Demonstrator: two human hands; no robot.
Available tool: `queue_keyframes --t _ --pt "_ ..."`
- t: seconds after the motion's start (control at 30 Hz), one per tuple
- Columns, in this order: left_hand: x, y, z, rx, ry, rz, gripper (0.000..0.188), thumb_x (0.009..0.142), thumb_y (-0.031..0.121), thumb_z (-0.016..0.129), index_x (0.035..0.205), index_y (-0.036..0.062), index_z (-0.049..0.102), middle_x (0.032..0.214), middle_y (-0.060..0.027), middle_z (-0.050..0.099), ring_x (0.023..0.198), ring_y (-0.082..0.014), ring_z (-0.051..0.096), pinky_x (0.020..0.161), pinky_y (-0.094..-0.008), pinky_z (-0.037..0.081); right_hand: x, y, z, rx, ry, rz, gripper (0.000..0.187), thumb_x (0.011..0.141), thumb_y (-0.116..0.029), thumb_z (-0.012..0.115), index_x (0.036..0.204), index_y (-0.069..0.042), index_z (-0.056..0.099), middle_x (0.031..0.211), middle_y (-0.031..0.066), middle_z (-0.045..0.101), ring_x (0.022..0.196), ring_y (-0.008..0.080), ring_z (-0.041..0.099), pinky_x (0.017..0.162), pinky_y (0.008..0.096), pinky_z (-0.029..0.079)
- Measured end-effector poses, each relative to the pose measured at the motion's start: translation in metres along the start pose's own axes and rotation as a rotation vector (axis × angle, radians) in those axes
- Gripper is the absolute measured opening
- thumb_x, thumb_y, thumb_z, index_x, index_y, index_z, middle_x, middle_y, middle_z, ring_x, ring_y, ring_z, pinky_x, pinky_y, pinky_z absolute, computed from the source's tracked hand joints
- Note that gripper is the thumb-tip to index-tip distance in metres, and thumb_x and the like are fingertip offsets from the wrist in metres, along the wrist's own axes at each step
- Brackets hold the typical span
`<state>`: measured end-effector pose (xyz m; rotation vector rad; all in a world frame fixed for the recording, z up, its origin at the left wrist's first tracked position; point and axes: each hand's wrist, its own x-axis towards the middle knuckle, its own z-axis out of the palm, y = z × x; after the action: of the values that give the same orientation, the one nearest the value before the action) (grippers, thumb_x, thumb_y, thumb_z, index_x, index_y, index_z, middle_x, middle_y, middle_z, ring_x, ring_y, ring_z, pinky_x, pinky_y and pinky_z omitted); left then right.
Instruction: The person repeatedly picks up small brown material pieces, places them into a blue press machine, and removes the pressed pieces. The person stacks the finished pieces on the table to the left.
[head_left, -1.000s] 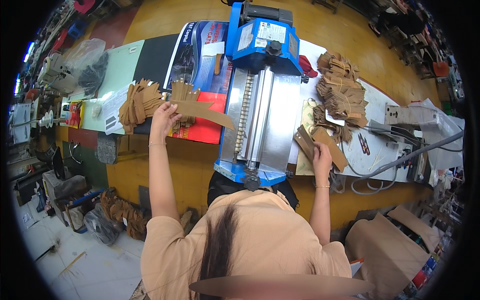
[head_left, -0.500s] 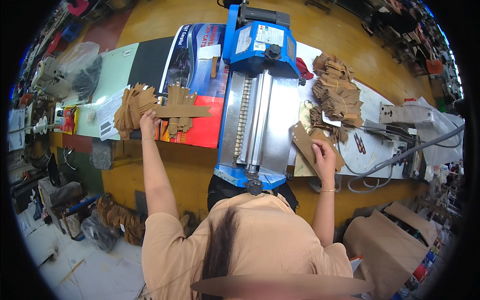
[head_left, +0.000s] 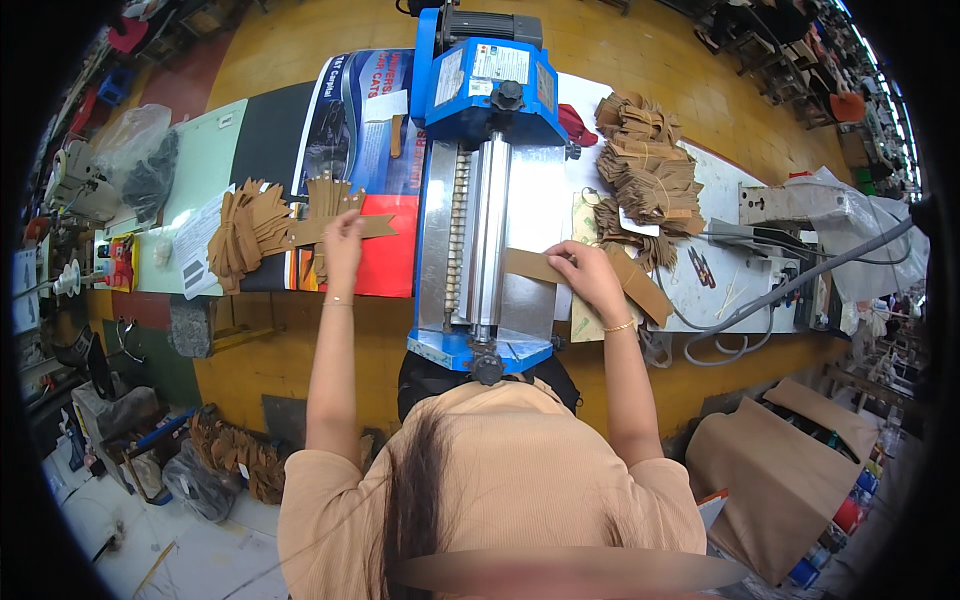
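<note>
Pale green at one end, the worktable [head_left: 205, 150] is extending left and right of the blue roller machine [head_left: 530, 220], whose steel roller [head_left: 487, 230] is lying lengthwise between two metal plates. Right of the machine, a heap of brown strips [head_left: 655, 180] is resting in tied bunches; left of it, a fanned bundle [head_left: 245, 240] and, closer to the machine, a smaller bundle [head_left: 333, 200] are lying. The right hand [head_left: 587, 272] is working at the machine's right edge, thumb and fingers clamped on the right end of a work strip [head_left: 528, 264]. This strip is spanning the machine's right plate, its free end pointing at the roller; contact is not confirmable. Left of the machine, the left hand [head_left: 343, 236] is hovering over or touching a second strip [head_left: 378, 227], which is lying across the smaller bundle; whether the fingers are gripping cannot be told. The step in hand appears to be presenting the work strip to the roller. The next move is likely calling for squaring the free end and keeping fingertips clear.
</note>
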<state>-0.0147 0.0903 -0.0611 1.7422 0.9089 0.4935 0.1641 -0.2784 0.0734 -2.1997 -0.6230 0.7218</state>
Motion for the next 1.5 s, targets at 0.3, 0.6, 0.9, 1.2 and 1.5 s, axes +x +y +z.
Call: queue_keyframes --t 0.3,0.6,0.9,1.2,1.5 --pt "-0.058 0.09 0.067 -0.281 -0.635 -0.497 0.047 0.097 0.043 0.054 0.103 -0.0028 0.063 0.082 -0.0079 0.064 0.065 -0.0149 0.065 0.057 -0.0247 0.055 0.002 0.013 0.003 0.054 0.018 0.005 0.021 0.083 -0.017 0.07 0.098 -0.002 0.07 0.084 0.0138 0.07 0.076 0.023 0.067 0.071 0.0329 0.051" --pt "-0.059 0.092 0.065 -0.304 -0.592 -0.485 0.028 0.089 0.015 0.068 0.11 -0.001 0.059 0.097 -0.0108 0.067 0.079 -0.0152 0.067 0.061 -0.024 0.057 -0.051 0.11 -0.007 -0.251 0.3 0.205 0.018 0.083 -0.013 0.067 0.096 0.0 0.068 0.079 0.0136 0.068 0.074 0.0272 0.066 0.068 0.0355 0.051" --pt "-0.052 0.074 0.027 -0.399 -0.489 -0.527 0.031 0.086 0.002 0.068 0.114 0.0025 0.058 0.101 -0.0068 0.067 0.084 -0.0135 0.067 0.06 -0.0233 0.056 -0.071 0.156 0.043 -0.52 0.547 0.144 0.026 0.078 -0.016 0.072 0.103 -0.009 0.069 0.096 0.0061 0.061 0.095 0.0261 0.057 0.085 0.04 0.045" --pt "-0.051 0.065 -0.006 -0.46 -0.347 -0.541 0.024 0.085 0.002 0.069 0.106 0.0059 0.06 0.095 -0.0028 0.067 0.083 -0.0113 0.065 0.06 -0.0233 0.054 -0.071 0.162 0.052 -0.586 0.63 0.065 0.024 0.08 -0.016 0.07 0.104 -0.011 0.069 0.098 0.0046 0.061 0.095 0.0241 0.057 0.082 0.0391 0.045" --pt "-0.033 0.065 -0.05 -0.466 -0.325 -0.437 0.019 0.085 0.001 0.069 0.101 0.006 0.06 0.086 -0.0019 0.066 0.075 -0.0093 0.065 0.056 -0.0217 0.052 -0.069 0.157 0.048 -0.565 0.576 0.087 0.028 0.081 -0.014 0.07 0.108 -0.008 0.065 0.099 0.009 0.058 0.098 0.0287 0.055 0.086 0.0409 0.044"
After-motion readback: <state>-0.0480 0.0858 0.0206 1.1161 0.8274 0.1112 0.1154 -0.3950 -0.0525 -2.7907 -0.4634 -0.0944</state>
